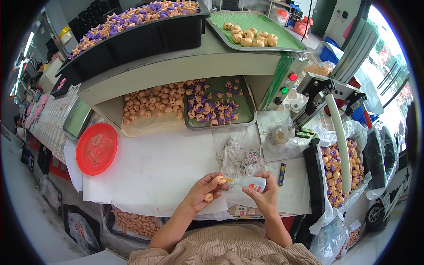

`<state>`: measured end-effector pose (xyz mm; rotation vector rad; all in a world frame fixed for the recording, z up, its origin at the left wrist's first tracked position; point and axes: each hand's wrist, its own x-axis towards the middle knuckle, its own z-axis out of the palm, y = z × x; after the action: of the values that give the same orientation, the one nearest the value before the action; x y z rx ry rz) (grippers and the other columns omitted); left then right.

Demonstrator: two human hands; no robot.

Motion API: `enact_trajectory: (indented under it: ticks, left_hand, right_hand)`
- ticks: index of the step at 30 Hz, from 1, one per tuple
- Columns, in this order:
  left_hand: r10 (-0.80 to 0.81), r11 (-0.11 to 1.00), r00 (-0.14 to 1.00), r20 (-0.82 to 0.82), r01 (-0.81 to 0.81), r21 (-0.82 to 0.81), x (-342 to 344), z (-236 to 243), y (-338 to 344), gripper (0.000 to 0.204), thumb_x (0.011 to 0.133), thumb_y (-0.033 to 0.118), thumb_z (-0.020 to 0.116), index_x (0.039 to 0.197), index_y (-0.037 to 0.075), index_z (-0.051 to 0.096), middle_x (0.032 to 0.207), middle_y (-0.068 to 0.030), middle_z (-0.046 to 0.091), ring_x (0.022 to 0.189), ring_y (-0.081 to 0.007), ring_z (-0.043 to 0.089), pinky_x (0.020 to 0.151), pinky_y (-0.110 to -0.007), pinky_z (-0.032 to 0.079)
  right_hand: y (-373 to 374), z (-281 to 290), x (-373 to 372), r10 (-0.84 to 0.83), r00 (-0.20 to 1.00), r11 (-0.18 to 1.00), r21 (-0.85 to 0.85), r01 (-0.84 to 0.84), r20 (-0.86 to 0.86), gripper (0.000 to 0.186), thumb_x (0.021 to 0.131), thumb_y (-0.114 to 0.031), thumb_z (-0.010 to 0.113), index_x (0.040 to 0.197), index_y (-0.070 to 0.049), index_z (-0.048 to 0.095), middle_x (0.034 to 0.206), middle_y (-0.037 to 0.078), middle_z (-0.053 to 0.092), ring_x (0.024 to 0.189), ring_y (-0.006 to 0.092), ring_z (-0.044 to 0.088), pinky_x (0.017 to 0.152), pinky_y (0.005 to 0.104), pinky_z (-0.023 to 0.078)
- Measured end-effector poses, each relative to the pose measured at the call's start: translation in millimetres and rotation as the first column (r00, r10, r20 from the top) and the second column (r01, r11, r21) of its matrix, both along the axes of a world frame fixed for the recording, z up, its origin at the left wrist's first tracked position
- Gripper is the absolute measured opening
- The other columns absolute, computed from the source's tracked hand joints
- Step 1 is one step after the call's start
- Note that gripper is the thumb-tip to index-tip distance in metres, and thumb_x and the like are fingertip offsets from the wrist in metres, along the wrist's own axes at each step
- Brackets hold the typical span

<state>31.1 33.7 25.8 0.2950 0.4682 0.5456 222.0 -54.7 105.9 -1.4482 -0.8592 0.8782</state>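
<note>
My left hand is closed around two small doll heads. One doll head is pinched at the fingertips, and the other doll head sits lower, by the curled fingers. My right hand grips a white glue bottle lying nearly level. The yellow tip of the bottle points left and meets the pinched head, or comes very close to it. Both hands are over the white-covered table, near its front edge. Crumpled tissue lies just beyond them.
Under the shelf lie a pile of doll heads and a tray of purple-clothed doll bodies. A red plastic lid is at left. To the right stand a metal press, a marker-like tube and a black crate of assembled dolls.
</note>
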Motion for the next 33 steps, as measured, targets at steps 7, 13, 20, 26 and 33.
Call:
enact_trajectory:
  ticks: [7,13,20,26,33]
  left_hand:
    - [0.001,1.0,1.0,-0.001,-0.001,-0.021,1,2,3,0.045,0.088,0.021,0.065,0.128,0.005,0.053,0.106,-0.006,0.064,0.094,-0.0133,0.064,0.073,-0.021,0.055]
    - [-0.015,0.999,1.0,-0.003,0.015,-0.048,2,-3,7,0.046,0.088,0.021,0.065,0.129,0.005,0.052,0.105,-0.0062,0.064,0.094,-0.0135,0.064,0.074,-0.022,0.056]
    - [-0.032,0.998,0.999,0.004,0.032,-0.063,-1,-8,11,0.045,0.087,0.019,0.065,0.129,0.006,0.052,0.107,-0.0068,0.063,0.094,-0.0139,0.064,0.074,-0.022,0.057]
    - [-0.018,0.993,1.0,0.004,0.019,-0.117,-1,-8,14,0.045,0.083,0.018,0.069,0.124,0.006,0.055,0.108,-0.0083,0.063,0.094,-0.0174,0.065,0.07,-0.023,0.058]
    - [-0.017,0.995,1.0,-0.005,0.016,-0.101,2,-10,15,0.042,0.083,0.016,0.069,0.123,0.01,0.056,0.111,-0.0074,0.063,0.098,-0.0173,0.064,0.07,-0.022,0.058]
  right_hand:
    - [3,-3,5,0.025,0.977,0.997,0.07,-0.04,0.21,0.037,0.069,-0.016,0.084,0.095,-0.001,0.061,0.09,0.004,0.059,0.079,0.0113,0.057,0.069,0.0254,0.046]
    - [6,-10,6,0.045,0.964,0.998,0.022,-0.053,0.262,0.035,0.069,-0.017,0.084,0.092,0.0,0.063,0.086,0.005,0.059,0.077,0.0116,0.057,0.066,0.0251,0.045]
    - [11,-14,4,0.053,0.954,0.998,0.009,-0.058,0.295,0.035,0.068,-0.016,0.084,0.091,0.0,0.064,0.085,0.005,0.059,0.075,0.0115,0.057,0.064,0.0251,0.044]
    - [12,-9,5,0.006,0.91,1.0,0.013,-0.013,0.414,0.033,0.067,-0.015,0.084,0.088,0.0,0.064,0.082,0.005,0.06,0.072,0.0125,0.057,0.063,0.0257,0.044]
    - [10,-4,7,-0.019,0.878,0.999,0.035,0.002,0.478,0.033,0.065,-0.018,0.084,0.086,-0.001,0.065,0.077,0.004,0.059,0.068,0.0133,0.056,0.06,0.0264,0.043]
